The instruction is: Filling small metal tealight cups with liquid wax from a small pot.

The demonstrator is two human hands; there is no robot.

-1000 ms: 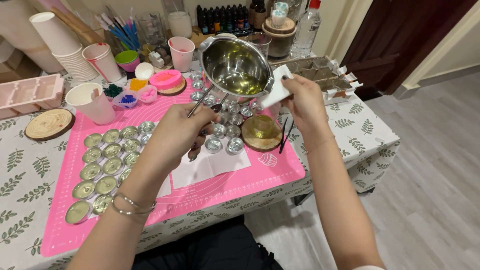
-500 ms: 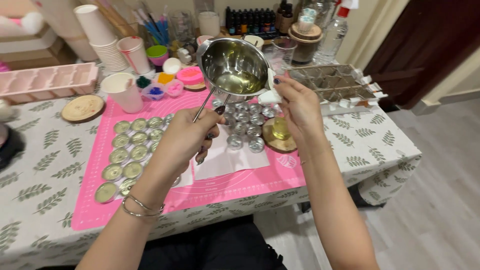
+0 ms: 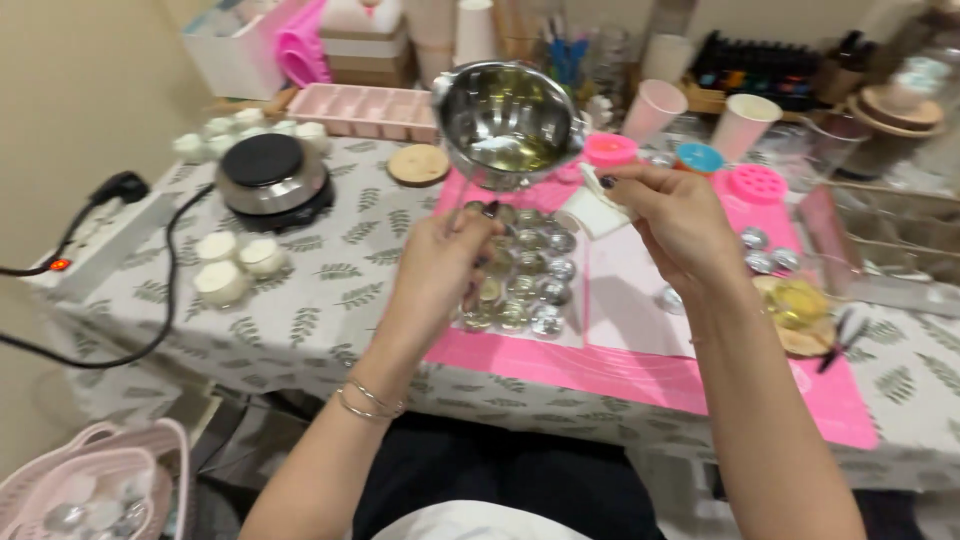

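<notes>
My right hand [image 3: 672, 215] grips the handle of a shiny steel pot [image 3: 510, 120] through a folded white cloth [image 3: 592, 208]. It holds the pot tilted in the air above the pink mat [image 3: 640, 375], and pale yellow liquid lies in its bottom. My left hand [image 3: 440, 265] is closed around a thin stick that points up toward the pot's underside. Just below both hands, several small round metal tins [image 3: 525, 285] stand in rows on the mat's left part, some with yellowish fill.
A black hot plate [image 3: 272, 180] and white candles [image 3: 235, 265] sit left on the leaf-print tablecloth. Behind are a pink mould tray [image 3: 350, 110], a wooden coaster [image 3: 418, 165] and paper cups [image 3: 745, 125]. A yellow-filled glass [image 3: 795, 305] stands right; a pink basket [image 3: 100, 490] sits low left.
The view has swung left, bringing the hot plate and candles in. Both hands and the pot have moved toward the mat's left rows of tins.
</notes>
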